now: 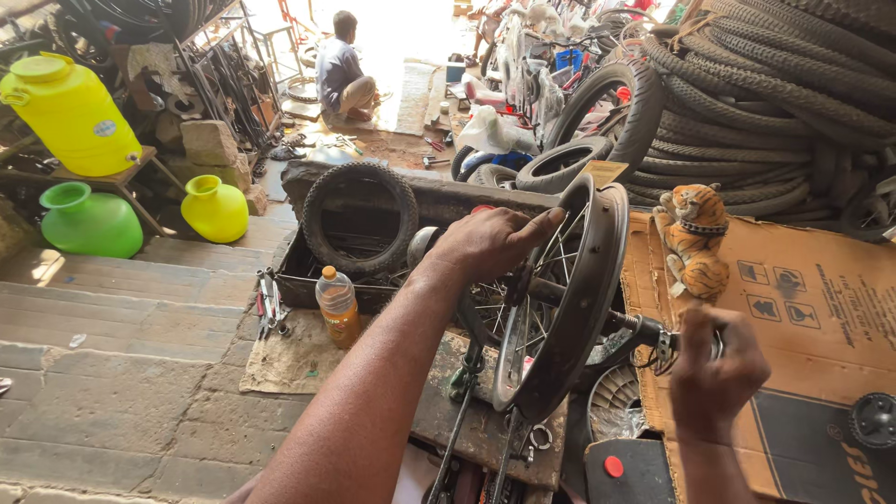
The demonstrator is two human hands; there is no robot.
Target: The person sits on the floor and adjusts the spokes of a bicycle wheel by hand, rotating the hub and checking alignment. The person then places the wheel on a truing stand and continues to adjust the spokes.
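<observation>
A bare bicycle wheel rim (583, 308) with thin spokes stands upright in a truing stand at the centre. My left hand (495, 241) reaches across and grips the spokes near the hub side of the rim. My right hand (714, 369) is closed around a small metal tool or axle end (665, 341) sticking out on the right of the wheel; what exactly it holds is partly hidden by the fingers.
A tyre (359, 217) leans in a dark metal box behind the wheel. A bottle of orange liquid (338, 306) and spanners (269, 303) lie on a cloth. Cardboard (821, 308) with a toy tiger (695, 238) sits right. Stacked tyres, yellow and green containers, and a seated person (341, 70) are farther off.
</observation>
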